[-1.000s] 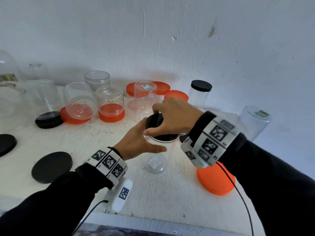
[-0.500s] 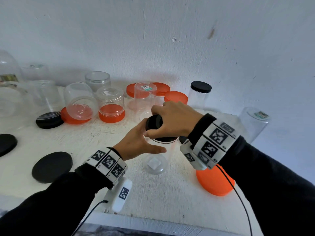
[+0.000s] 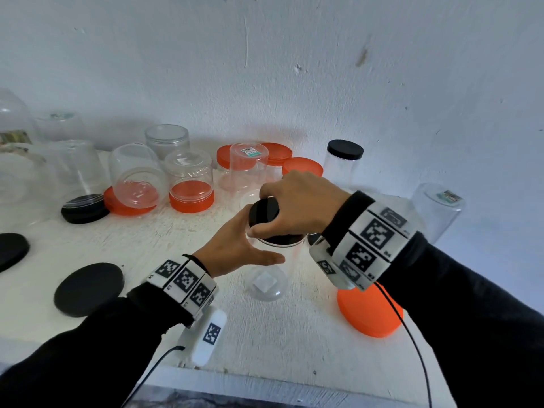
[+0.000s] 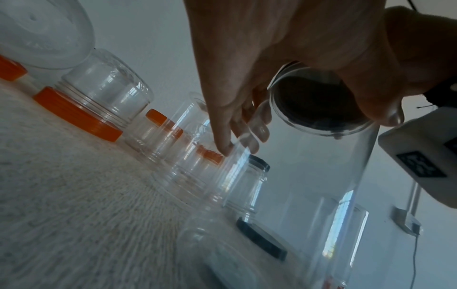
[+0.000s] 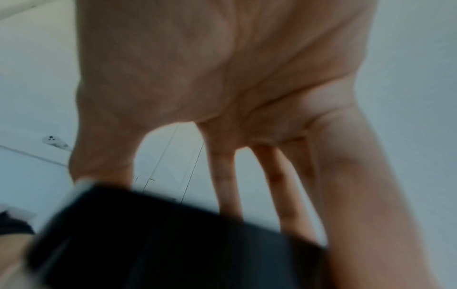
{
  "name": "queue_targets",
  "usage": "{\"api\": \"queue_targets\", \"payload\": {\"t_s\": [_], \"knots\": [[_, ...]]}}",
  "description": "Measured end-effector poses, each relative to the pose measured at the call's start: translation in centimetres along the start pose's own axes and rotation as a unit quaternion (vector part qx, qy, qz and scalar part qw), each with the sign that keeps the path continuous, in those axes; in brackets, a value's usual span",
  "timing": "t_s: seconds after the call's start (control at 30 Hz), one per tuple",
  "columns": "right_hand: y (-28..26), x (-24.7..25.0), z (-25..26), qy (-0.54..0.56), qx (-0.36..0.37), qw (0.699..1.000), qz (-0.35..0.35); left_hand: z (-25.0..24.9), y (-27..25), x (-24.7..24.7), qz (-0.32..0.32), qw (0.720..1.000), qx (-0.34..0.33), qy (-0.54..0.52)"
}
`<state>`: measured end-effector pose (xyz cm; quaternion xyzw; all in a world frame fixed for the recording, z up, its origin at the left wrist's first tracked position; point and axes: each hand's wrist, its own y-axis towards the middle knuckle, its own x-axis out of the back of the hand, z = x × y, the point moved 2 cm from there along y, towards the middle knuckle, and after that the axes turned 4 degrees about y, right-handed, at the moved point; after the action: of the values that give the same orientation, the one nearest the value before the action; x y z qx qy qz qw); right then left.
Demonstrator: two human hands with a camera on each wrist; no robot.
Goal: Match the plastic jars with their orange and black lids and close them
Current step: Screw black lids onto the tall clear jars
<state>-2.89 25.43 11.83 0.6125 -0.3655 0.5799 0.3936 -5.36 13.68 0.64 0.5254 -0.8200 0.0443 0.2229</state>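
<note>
A tall clear plastic jar (image 3: 269, 278) stands upright in the middle of the white table. My left hand (image 3: 235, 245) grips its upper wall from the left, thumb across the front; in the left wrist view its fingers (image 4: 237, 125) wrap the clear jar (image 4: 321, 195). A black lid (image 3: 265, 214) sits on the jar's mouth, seen from below as the black lid (image 4: 319, 103). My right hand (image 3: 297, 201) grips this lid from above with curled fingers. In the right wrist view the black lid (image 5: 173, 238) is a blur under the right hand (image 5: 222, 97).
Loose black lids (image 3: 88, 288) lie at the left, an orange lid (image 3: 371, 313) lies near the front right under my right wrist. Several clear jars and orange lids (image 3: 191, 198) crowd the back. A black-lidded jar (image 3: 344, 163) and an inverted jar (image 3: 438, 210) stand at the right.
My right hand has turned on the black lid, its wrist swinging slightly. The left hand and the jar stay in place.
</note>
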Motion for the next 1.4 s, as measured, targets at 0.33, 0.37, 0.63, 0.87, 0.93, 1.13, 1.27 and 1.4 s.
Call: {"api": "queue_targets", "payload": {"t_s": [0.33,0.37,0.63,0.87,0.93,1.13,1.27,1.4], "knots": [[0.0,0.4,-0.9,0.107,0.036,0.983,0.143,-0.6,-0.1,0.0,0.013,1.000,-0.006,0.015],[0.1,0.1,-0.7,0.089,0.020,0.990,0.108,-0.6,-0.1,-0.1,0.009,1.000,-0.006,0.009],[-0.4,0.8,-0.9,0.070,0.023,0.979,0.188,-0.5,-0.2,0.0,0.012,1.000,0.000,0.025],[-0.1,-0.4,-0.3,0.058,-0.016,0.997,0.057,-0.5,-0.3,-0.1,0.003,1.000,0.007,0.011],[-0.1,-0.4,-0.2,0.016,-0.021,0.999,0.030,-0.5,-0.3,-0.1,0.003,1.000,0.011,0.005],[-0.8,1.2,-1.5,0.127,0.051,0.973,0.185,-0.7,-0.3,-0.2,0.008,1.000,0.004,0.017],[-0.3,0.5,-1.1,0.098,0.003,0.992,0.083,-0.7,-0.3,-0.2,0.005,1.000,0.014,0.013],[-0.2,0.3,-0.4,0.020,-0.007,1.000,0.022,-0.6,-0.3,-0.1,0.002,1.000,0.015,0.008]]}}
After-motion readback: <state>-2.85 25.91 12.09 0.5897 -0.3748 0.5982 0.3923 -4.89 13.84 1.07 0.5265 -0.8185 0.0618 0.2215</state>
